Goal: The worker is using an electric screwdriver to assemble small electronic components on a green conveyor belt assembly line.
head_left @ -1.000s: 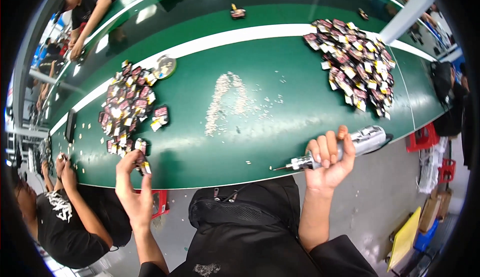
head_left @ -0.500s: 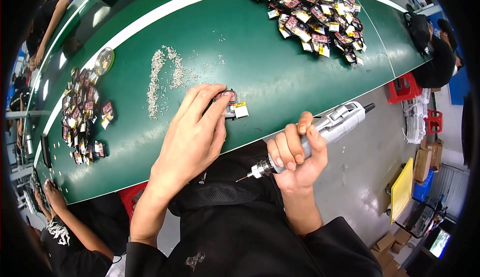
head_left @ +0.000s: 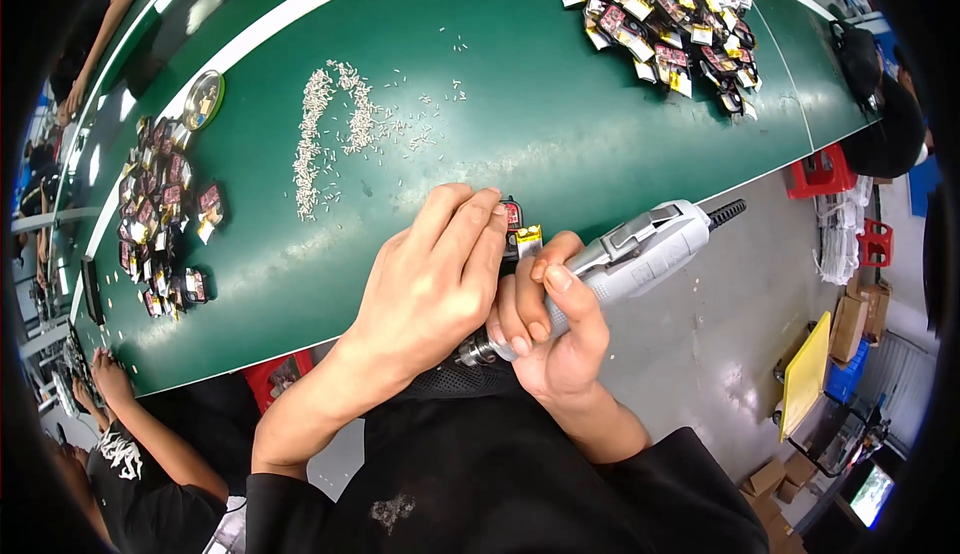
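My left hand (head_left: 430,284) is closed on a small black electronic unit (head_left: 513,216) with a red circuit board at the table's near edge. A battery pack with yellow tape and a silvery white face (head_left: 529,240) sticks out of it, and my fingers hide the unit's left part. Gripped in my right hand (head_left: 555,324) is a grey electric screwdriver (head_left: 645,252), slanting down to the left. Its metal nose sits close beside my left hand, which hides the bit. My two hands are nearly touching.
Small metal screws (head_left: 312,144) lie heaped and scattered on the green table (head_left: 440,154). More units form a pile (head_left: 660,14) at far right and another (head_left: 160,214) at left, near a round dish (head_left: 203,99). A co-worker's arm (head_left: 140,424) rests at lower left.
My left hand has moved right and slightly down with the unit. My right hand has brought the screwdriver left and up, close to my left hand; its bit has gone out of sight.
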A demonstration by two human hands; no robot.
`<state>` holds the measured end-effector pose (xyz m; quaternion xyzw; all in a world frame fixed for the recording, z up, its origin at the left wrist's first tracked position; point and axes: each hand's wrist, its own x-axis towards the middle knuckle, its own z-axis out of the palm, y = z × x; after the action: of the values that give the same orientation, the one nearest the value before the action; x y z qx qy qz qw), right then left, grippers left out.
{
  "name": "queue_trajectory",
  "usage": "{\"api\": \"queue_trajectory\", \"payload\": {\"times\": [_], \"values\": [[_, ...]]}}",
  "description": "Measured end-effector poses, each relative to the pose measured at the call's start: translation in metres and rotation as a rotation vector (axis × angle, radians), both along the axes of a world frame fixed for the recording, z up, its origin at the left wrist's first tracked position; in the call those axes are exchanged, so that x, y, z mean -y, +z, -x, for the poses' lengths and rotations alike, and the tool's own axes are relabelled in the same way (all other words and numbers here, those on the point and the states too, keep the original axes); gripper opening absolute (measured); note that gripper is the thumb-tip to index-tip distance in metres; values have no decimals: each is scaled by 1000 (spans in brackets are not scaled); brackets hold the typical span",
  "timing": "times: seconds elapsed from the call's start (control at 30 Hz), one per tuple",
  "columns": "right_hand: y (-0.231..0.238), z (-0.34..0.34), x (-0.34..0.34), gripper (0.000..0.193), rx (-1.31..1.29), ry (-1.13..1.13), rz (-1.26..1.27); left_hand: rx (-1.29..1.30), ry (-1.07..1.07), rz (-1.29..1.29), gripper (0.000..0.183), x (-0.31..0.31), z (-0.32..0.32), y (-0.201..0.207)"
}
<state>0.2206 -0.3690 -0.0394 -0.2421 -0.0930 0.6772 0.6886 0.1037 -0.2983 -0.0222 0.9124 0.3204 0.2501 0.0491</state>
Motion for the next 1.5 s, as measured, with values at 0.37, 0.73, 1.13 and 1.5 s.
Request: {"api": "queue_trajectory", "payload": {"times": [0.37, 0.73, 1.13, 1.5], "values": [[2, -13, -7, 7, 79, 96, -58, -16, -33, 8, 37, 7, 4, -5], [47, -79, -73, 34, 397, 85, -556, -141, -74, -1, 37, 12, 9, -4], [26, -71, -86, 35, 466, 124, -502, -76, -88, 20, 41, 11, 10, -13], [36, -52, -97, 24, 717, 234, -628, -46, -97, 64, 40, 6, 13, -9]]}}
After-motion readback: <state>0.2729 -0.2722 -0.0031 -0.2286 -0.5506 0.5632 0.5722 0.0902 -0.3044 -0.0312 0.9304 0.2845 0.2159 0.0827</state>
